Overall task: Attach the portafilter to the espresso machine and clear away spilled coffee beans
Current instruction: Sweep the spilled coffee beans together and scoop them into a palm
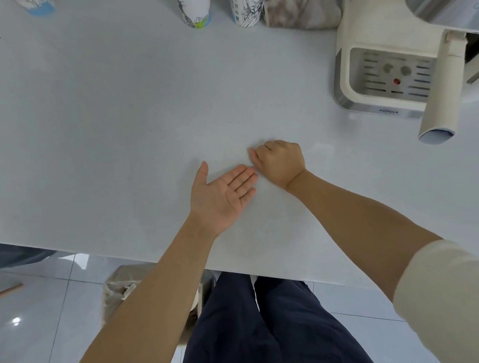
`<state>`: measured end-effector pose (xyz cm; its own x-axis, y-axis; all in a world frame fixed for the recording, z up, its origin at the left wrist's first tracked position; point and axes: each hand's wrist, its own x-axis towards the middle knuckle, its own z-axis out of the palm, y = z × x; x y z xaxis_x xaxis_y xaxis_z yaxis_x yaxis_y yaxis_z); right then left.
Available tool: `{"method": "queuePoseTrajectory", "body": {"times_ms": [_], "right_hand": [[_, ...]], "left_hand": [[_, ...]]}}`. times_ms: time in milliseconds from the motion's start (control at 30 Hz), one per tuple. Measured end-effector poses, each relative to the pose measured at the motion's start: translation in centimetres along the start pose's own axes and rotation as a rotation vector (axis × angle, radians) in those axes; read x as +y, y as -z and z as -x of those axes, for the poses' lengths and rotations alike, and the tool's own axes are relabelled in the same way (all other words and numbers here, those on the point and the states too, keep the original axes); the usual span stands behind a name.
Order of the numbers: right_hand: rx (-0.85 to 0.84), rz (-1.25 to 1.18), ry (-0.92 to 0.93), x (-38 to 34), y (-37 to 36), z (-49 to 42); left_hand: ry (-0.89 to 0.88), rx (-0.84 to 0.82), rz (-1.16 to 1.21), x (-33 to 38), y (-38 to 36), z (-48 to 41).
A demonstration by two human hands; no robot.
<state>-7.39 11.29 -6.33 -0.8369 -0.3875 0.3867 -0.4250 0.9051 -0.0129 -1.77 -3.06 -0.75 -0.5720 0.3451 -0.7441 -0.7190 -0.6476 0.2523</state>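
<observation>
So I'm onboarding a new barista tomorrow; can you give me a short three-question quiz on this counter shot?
1. True or false: the left hand lies palm up, fingers open, on the counter.
2. How is the right hand held? A) flat, palm down B) curled, fingers tucked under C) gripping a cup
3. Fill in: behind the two paper cups, a crumpled ____ lies beside the espresso machine.

Key: 1 true; 2 B; 3 cloth.

White counter (108,121) bears espresso machine (384,77), two cups (194,2), cloth (303,9).
</observation>
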Motion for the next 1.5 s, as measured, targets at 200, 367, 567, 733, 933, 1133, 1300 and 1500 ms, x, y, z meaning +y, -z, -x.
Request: {"method": "queuePoseTrajectory", "body": {"times_ms": [200,367,567,733,933,1133,1300,1500], "right_hand": [[0.020,-0.047,-0.067,-0.2,0.5,-0.4],[0.197,-0.347,-0.151,-2.6,2.7,-2.0],[0.112,-0.495,-0.145,-6.6,5.1,-1.5],[0.061,-0.479,-0.207,-7.1,6.5,-0.8],[0.099,-0.455,-0.197,-6.7,7.6,-0.1],[0.080,-0.496,-0.206,-6.3,8.4,0.4],[0.113,-0.465,-0.230,-2.6,8.7,0.4],[-0.514,-0.221,-0.336,2.4,6.0,3.7]], "left_hand": [[0.011,-0.017,-0.008,-0.1,0.1,0.0],[0.008,-0.043,0.003,-0.2,-0.6,0.4],[-0.020,-0.175,0.181,-1.2,-2.5,0.8],[-0.081,-0.160,0.196,-2.0,-3.9,1.0],[-0.223,-0.297,0.056,-2.7,-4.2,1.7],[-0.072,-0.157,0.185,-2.2,-3.0,1.2],[-0.061,-0.070,0.176,-1.8,-2.1,1.5],[-0.065,-0.016,0.159,-1.1,0.4,1.6]]}}
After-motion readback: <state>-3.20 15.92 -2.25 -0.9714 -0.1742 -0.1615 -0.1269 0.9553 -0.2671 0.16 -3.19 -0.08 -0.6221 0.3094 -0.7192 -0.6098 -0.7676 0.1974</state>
